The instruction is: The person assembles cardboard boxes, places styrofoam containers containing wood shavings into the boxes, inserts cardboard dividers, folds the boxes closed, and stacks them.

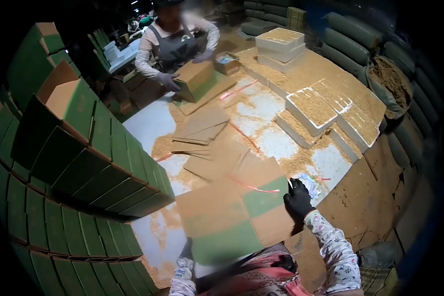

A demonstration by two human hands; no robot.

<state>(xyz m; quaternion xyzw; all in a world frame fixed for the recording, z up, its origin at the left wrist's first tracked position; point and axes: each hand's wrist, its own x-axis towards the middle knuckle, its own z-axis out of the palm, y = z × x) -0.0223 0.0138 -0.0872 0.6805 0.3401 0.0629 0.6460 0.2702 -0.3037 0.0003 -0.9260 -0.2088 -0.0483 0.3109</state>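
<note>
A flattened cardboard box (221, 217), brown with green panels, lies in front of my body. My right hand (298, 198), in a dark glove, grips its right edge with the fingers curled. My left hand (188, 248) is at the box's lower left edge; it is blurred and mostly hidden, so its fingers do not show. A thin pink-red strip (256, 188) lies across the box. Beyond it are more flat cardboard sheets (217, 158), loosely overlapping. A crumpled printed plastic packet (308, 186) lies beside my right hand.
Stacked green-and-brown boxes (101, 163) rise on the left. Across the sawdust-strewn white table (259, 123), a co-worker (175, 47) in grey gloves handles a cardboard box (197, 81). White sawdust-filled trays (311, 111) stand at right, near full sacks (352, 32).
</note>
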